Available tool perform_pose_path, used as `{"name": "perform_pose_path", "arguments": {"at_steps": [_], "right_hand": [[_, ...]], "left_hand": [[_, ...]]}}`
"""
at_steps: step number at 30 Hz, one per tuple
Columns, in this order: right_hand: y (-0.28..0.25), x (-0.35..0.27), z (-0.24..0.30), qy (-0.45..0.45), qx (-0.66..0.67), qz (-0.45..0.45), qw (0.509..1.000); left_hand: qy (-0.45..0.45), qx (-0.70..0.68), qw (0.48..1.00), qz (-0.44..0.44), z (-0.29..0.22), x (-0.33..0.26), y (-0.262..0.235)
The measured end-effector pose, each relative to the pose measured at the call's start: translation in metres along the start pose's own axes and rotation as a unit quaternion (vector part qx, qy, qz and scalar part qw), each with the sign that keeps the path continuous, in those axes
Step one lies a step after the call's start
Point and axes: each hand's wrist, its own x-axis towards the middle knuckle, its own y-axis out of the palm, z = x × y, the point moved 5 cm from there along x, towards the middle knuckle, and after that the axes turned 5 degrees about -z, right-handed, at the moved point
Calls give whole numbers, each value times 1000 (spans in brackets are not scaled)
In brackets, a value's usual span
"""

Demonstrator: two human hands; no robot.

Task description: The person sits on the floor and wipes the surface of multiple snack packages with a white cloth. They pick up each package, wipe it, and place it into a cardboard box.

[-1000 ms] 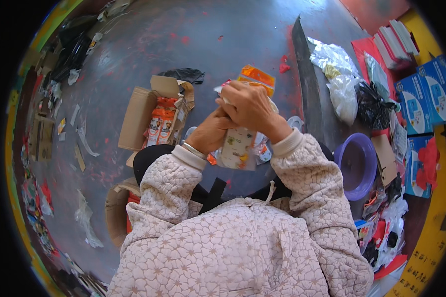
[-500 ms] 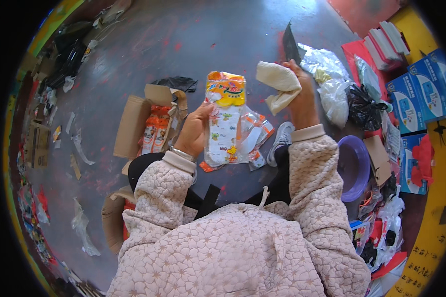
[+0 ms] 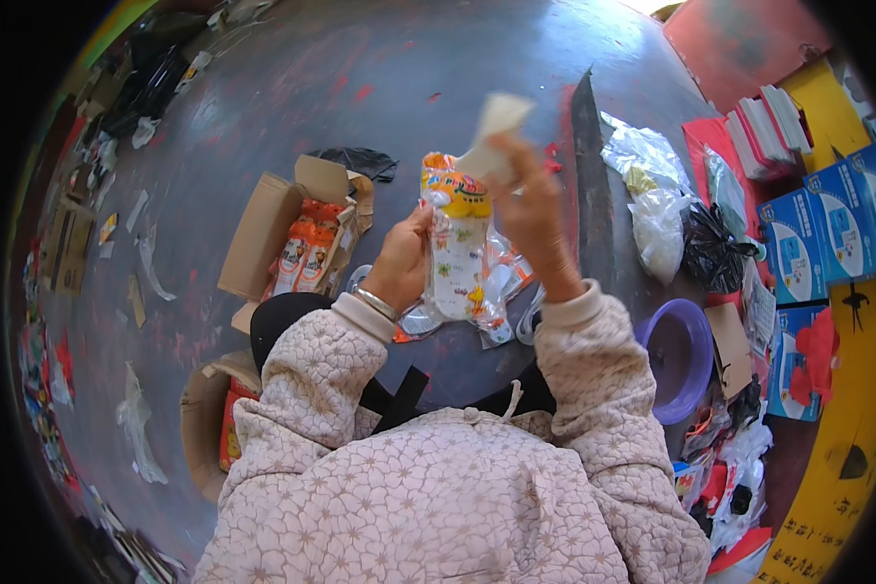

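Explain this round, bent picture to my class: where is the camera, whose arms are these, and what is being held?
The camera sits on a person's head and looks down, so its wide lens bends the edges. The padded pink sleeves rising from below are that person's own arms. The left hand holds a clear packet with an orange and yellow top. The right hand pinches a pale folded piece above it. On the dark floor lie an open cardboard box of similar packets, a purple bowl, plastic bags and blue boxes.
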Motion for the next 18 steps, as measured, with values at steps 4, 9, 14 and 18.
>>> {"name": "perform_pose_path", "arguments": {"at_steps": [4, 9, 14, 18], "right_hand": [[45, -34, 3, -54, -54, 155, 985], [29, -18, 21, -57, -170, 51, 982], [23, -9, -9, 18, -164, 22, 986], [45, -32, 25, -145, -57, 202, 967]], "left_hand": [[5, -61, 997, 50, -15, 8, -12], [28, -39, 998, 37, -11, 2, -4], [51, -20, 998, 29, -8, -3, 7], [12, -55, 996, 75, -23, -3, 4]]}}
